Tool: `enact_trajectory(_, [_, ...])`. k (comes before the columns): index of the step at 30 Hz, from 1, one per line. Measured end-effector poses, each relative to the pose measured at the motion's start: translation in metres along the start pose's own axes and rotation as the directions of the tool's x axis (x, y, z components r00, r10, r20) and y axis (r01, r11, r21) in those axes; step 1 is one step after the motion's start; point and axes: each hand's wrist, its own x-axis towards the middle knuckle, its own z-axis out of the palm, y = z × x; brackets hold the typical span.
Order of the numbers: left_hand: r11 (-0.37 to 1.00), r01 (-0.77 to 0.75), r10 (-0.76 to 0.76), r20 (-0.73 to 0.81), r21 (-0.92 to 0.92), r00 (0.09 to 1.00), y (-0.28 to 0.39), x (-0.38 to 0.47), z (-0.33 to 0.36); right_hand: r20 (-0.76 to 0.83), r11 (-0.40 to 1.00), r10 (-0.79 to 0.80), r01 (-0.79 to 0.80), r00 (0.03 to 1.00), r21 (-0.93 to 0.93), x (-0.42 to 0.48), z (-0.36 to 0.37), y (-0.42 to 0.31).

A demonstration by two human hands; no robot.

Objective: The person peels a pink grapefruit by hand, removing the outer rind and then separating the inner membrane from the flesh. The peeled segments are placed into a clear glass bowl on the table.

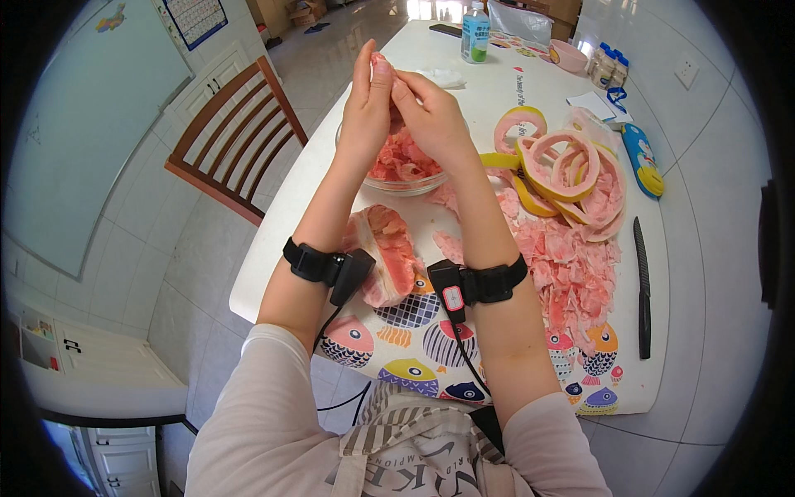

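My left hand and my right hand meet above a clear glass bowl. Between their fingers is a small piece of pink pomelo flesh, mostly hidden by the fingers. Loose pink pomelo pulp lies in the bowl below. Closer to me, under my left forearm, a large peeled pomelo chunk rests on the table, partly wrapped in pale membrane. Scraps of pink membrane are heaped right of my right forearm.
Yellow-edged pomelo rind rings are piled at the right of the table. A black knife lies near the right edge, below a blue pencil case. A drink bottle and pink bowl stand farther back. A wooden chair is left.
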Motion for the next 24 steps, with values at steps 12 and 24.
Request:
enact_trajectory(12, [0.935, -0.277, 0.3, -0.078, 0.221, 0.951, -0.008, -0.005, 0.001, -0.168, 0.976, -0.202, 0.184, 0.965, -0.119, -0.003, 0.018, 0.005])
enact_trajectory(24, [0.923, 0.12, -0.152, -0.059, -0.365, 0.987, 0.011, -0.009, 0.002, -0.096, 0.996, 0.053, -0.046, 0.994, 0.081, -0.002, 0.012, 0.007])
